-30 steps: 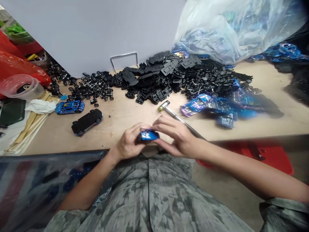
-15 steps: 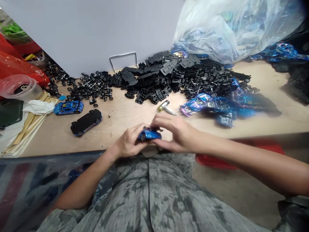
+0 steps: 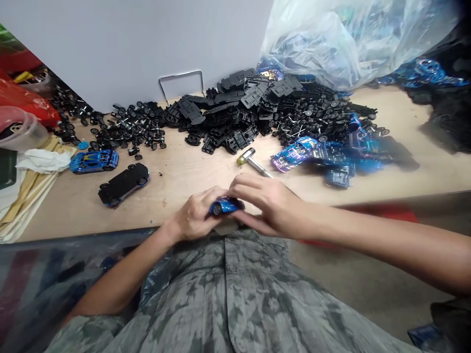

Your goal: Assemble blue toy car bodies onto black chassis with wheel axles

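Both my hands meet at the near edge of the wooden table [image 3: 191, 171], gripping a small blue toy car [image 3: 225, 206]. My left hand [image 3: 195, 215] wraps around its left end from below. From the right, my right hand [image 3: 268, 203] closes over its top and far side. One wheel of the car shows between my fingers. A small hammer [image 3: 252, 162] with a yellowish head lies just beyond my right hand.
Black chassis parts [image 3: 228, 117] and loose wheels on axles [image 3: 132, 130] are heaped at the back. Blue car bodies [image 3: 324, 152] lie to the right under a clear plastic bag [image 3: 349, 39]. A finished blue car [image 3: 93, 161] and an upturned car [image 3: 123, 184] sit at left.
The blue car has been turned in my hands, so a wheel now faces the camera. My right hand has closed further over it. The view has tilted slightly.
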